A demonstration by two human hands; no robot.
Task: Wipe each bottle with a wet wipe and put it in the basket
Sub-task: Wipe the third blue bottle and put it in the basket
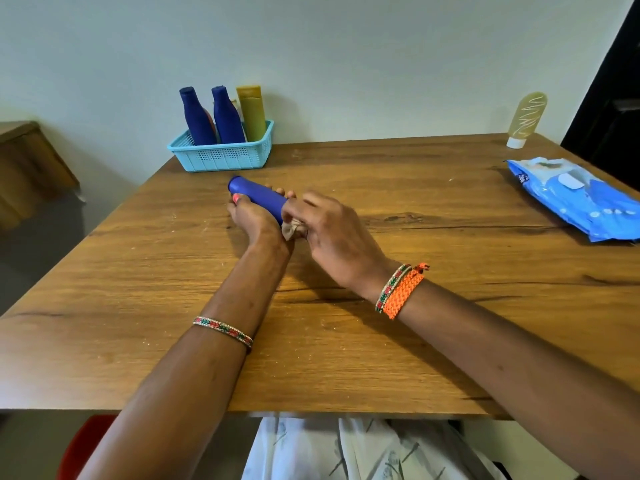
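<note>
Blue bottle (258,199): you are holding it lying nearly level just above the middle of the desk (346,341), base toward your right side and cap end pointing away to the left, which is leaving its length exposed for wiping.

Left hand (251,216): you are clasping the bottle's body from the near side, thumb over the top, apparently to steady it against the rubbing.

Right hand (332,230): you are pinching a crumpled wet wipe (292,229) against the bottle's base end; the wipe is looking greyish and bunched, and most of it is hidden under your fingers.

Wet wipe pack (571,199): it is lying flat at the right edge of the desk, well apart from the hands.

Basket (221,155): it is sitting at the far edge of the desk, just beyond the held bottle, already carrying two blue bottles (197,116) and an olive-yellow one (252,112) upright.

Pale yellow bottle (526,119): it is standing cap-down at the far right corner, seemingly waiting its turn.
</note>
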